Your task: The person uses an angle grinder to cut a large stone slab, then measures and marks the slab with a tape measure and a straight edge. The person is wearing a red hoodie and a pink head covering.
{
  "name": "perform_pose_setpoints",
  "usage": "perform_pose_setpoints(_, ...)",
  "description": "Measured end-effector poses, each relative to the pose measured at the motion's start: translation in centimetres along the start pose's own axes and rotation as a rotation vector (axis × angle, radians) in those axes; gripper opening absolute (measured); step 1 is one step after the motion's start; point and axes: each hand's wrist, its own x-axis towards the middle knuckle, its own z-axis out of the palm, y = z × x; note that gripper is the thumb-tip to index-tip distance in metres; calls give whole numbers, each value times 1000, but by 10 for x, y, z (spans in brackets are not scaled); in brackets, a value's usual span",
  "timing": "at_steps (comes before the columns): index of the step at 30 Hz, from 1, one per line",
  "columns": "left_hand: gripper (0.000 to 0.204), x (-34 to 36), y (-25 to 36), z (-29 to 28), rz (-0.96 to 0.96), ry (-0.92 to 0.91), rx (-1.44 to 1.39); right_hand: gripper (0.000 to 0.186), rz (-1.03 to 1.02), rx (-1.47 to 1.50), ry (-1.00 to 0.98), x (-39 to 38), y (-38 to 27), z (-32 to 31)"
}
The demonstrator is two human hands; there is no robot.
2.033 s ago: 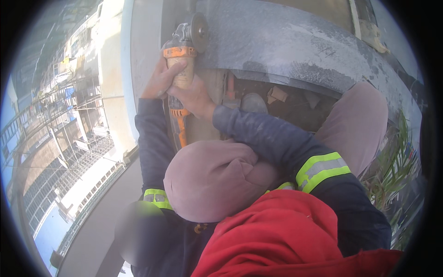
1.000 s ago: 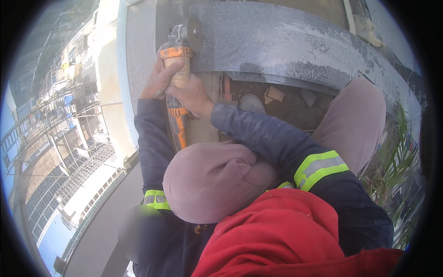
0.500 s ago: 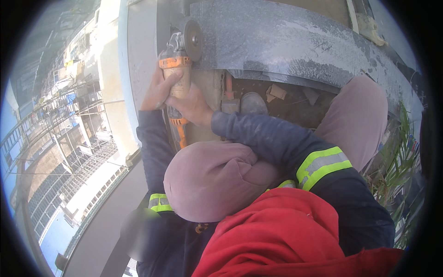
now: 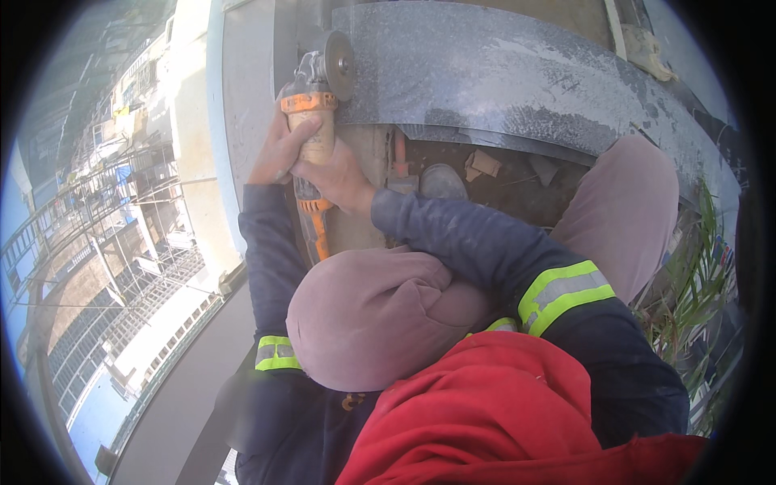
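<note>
Both my hands are wrapped round the body of an orange and grey angle grinder (image 4: 309, 102). My left hand (image 4: 281, 149) holds it from the left side, close behind the orange collar, with the thumb across the pale casing. My right hand (image 4: 339, 176) grips it a little further back, from the right. At the grinder's head a round grey disc (image 4: 339, 65) stands on edge beside the left end of a dusty grey sheet (image 4: 453, 77). Whether the disc touches the sheet or spins, I cannot tell.
A recess under the sheet's near edge holds broken brown pieces (image 4: 482, 164) and a shoe tip (image 4: 443, 183). My bent knees (image 4: 380, 315) flank the work. Green leaves (image 4: 699, 283) grow at the right. Past the ledge (image 4: 255, 105) on the left, scaffolding (image 4: 121, 218) stands far below.
The grinder, with both hands on it, has shifted very slightly up and to the right. My left forearm has moved a little with it. The sheet looks unmoved.
</note>
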Motion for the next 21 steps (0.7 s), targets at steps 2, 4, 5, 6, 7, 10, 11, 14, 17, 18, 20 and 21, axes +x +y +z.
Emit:
perform_pose_setpoints(2,68,1,1,0,-12,-7,-5,51,13,-4,1,2,1,-1)
perform_pose_setpoints(4,68,3,1,-1,-10,-2,8,51,21,8,3,4,3,-1)
perform_pose_setpoints(5,68,4,0,-1,-9,0,13,50,23,20,5,4,4,-1)
perform_pose_setpoints(6,68,6,-1,-1,9,-4,8,50,26,33,8,6,5,-2)
perform_pose_setpoints(7,68,8,-3,-2,28,-9,4,49,19,29,11,7,6,-2)
perform_pose_setpoints(10,67,11,-4,-2,43,-16,11,50,11,30,26,9,7,-3)
perform_pose_setpoints(11,67,11,-4,-2,41,-17,16,50,15,38,33,9,5,-3)
perform_pose_setpoints(14,66,12,-3,-2,20,5,-5,51,11,58,45,9,3,-1)
perform_pose_setpoints(17,66,13,0,-1,7,5,22,51,10,71,37,11,2,-3)
perform_pose_setpoints(18,66,13,1,0,7,5,19,51,12,74,32,12,3,-4)
perform_pose_setpoints(20,66,12,3,2,5,6,14,51,27,66,56,12,4,-2)
perform_pose_setpoints(21,66,11,3,2,-5,9,20,51,36,62,67,12,5,-2)
